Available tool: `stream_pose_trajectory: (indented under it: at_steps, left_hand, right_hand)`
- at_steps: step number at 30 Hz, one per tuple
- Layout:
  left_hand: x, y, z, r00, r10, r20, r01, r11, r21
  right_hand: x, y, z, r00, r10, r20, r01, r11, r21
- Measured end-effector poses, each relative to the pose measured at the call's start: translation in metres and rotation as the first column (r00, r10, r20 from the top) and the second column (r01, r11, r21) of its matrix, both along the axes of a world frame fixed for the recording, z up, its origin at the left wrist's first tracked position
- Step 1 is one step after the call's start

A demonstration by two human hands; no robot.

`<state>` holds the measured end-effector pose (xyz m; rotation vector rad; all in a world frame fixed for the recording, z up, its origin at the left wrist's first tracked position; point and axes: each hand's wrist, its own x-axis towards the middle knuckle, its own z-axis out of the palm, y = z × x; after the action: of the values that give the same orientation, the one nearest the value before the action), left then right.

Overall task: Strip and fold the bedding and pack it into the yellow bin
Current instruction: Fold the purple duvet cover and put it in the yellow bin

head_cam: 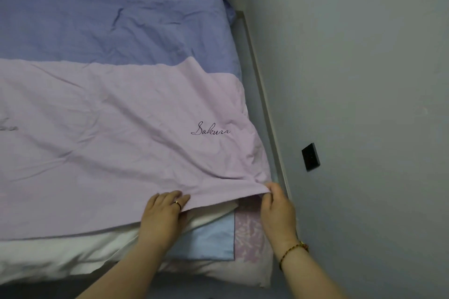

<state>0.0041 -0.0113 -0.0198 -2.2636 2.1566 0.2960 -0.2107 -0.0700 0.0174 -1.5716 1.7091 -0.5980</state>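
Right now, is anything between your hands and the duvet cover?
Nothing visible. The right hand pinches the duvet cover at its corner; the left hand holds its edge. The yellow bin is out of view.

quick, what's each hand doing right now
left hand: holding the edge of the pink cover, fingers on top, thumb apparently underneath
right hand: pinching the pink cover at its corner
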Motion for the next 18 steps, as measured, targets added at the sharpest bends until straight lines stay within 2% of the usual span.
stream_pose_trajectory:
  at_steps: [3,5,6,7,8,10,12,15,18]
  left_hand:
    - [0.005,-0.009,0.015,0.999,0.035,-0.040,-0.036,0.999,-0.028]
    - [0.017,-0.013,0.024,0.989,0.122,-0.080,-0.127,0.990,-0.059]
    - [0.027,-0.011,0.033,0.971,0.201,-0.128,-0.204,0.979,-0.014]
    - [0.035,-0.010,0.040,0.945,0.292,-0.147,-0.290,0.956,0.032]
    - [0.046,-0.008,0.044,0.937,0.336,-0.095,-0.331,0.941,0.068]
    - [0.066,-0.001,0.053,0.942,0.336,-0.017,-0.333,0.938,0.102]
    - [0.078,0.006,0.069,0.936,0.353,-0.020,-0.348,0.930,0.121]
    - [0.091,0.012,0.098,0.914,0.400,-0.070,-0.394,0.915,0.089]
    - [0.096,0.022,0.131,0.923,0.380,-0.055,-0.373,0.922,0.107]
  right_hand:
    - [0.010,-0.012,0.028,0.992,-0.081,0.093,0.085,0.995,-0.047]
    - [0.013,-0.019,0.041,0.991,-0.076,0.108,0.085,0.993,-0.082]
    - [0.015,-0.021,0.045,0.995,-0.053,0.082,0.062,0.993,-0.103]
    - [0.013,-0.022,0.048,1.000,-0.023,0.016,0.025,0.990,-0.139]
    - [0.011,-0.023,0.050,0.997,0.007,-0.074,-0.020,0.985,-0.174]
    - [0.008,-0.020,0.058,0.968,0.079,-0.239,-0.146,0.949,-0.280]
    - [0.008,-0.014,0.066,0.885,0.175,-0.431,-0.336,0.882,-0.330]
    - [0.012,0.000,0.091,0.786,0.388,-0.481,-0.467,0.883,-0.050]
    - [0.013,0.012,0.110,0.582,0.490,-0.649,-0.551,0.825,0.128]
